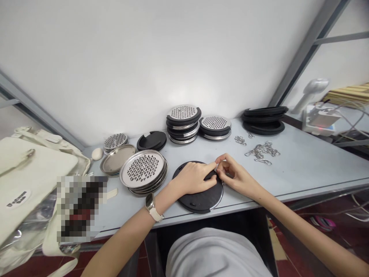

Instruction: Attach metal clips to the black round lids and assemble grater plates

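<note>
While pressing flat on black round lid (198,198) at frame centre, left hand (193,177) open; right hand (235,175) pinching small metal clip (216,168) at lid's edge; loose clips (261,151) upper right.

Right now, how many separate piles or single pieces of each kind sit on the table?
Steel grater disc piles: 3
Assembled black-rimmed grater stacks: 2
Black plastic ring piles: 2
Black disc under both hands: 1
Metal clip clusters: 2
Total: 10

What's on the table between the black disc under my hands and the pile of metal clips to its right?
In the head view, nothing lies between the black disc and the metal clips except the right hand; beyond it is bare grey table.
</note>
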Motion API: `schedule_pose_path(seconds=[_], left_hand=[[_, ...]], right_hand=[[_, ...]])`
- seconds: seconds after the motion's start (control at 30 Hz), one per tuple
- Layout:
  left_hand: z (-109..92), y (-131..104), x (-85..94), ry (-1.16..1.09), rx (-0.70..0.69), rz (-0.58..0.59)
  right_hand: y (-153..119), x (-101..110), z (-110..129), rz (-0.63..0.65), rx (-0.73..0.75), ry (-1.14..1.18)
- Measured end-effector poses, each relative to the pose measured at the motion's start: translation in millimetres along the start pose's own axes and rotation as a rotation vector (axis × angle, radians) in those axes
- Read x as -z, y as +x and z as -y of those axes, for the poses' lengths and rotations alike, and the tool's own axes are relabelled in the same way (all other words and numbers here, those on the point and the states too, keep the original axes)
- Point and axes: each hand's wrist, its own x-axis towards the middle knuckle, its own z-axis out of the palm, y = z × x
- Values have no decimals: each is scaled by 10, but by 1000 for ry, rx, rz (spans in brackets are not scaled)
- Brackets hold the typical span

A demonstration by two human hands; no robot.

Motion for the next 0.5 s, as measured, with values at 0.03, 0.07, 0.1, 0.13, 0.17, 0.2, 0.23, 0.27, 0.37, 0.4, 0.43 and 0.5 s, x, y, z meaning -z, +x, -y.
schedule_pose_path(seconds=[0.03,0.07,0.1,0.13,0.17,0.2,0.23,0.27,0.37,0.4,0.43,0.5], left_hand=[[4,0,-1,0,-7,-1],[10,1,-2,0,-15,-5],[16,1,-4,0,-24,-10],[23,1,-6,-1,-36,-12],[28,1,-8,0,-46,-12],[32,1,-11,1,-47,-13],[33,2,-15,5,-36,-16],[31,3,-18,11,-15,-21],[11,8,-21,38,100,-67],[2,10,-19,47,134,-80],[-7,12,-15,56,162,-88],[-22,15,-3,71,197,-83]], right_hand=[[-2,2,7,1,1,-1],[-2,4,14,-1,1,-3],[-2,6,19,-10,1,-4],[0,10,21,-27,1,-4],[2,13,21,-49,0,1],[6,17,18,-73,-5,7],[11,21,12,-94,-10,15],[15,23,5,-107,-14,21],[21,25,-14,-100,-9,15],[21,24,-18,-93,-3,4],[21,21,-21,-88,2,-8],[20,15,-26,-89,7,-32]])
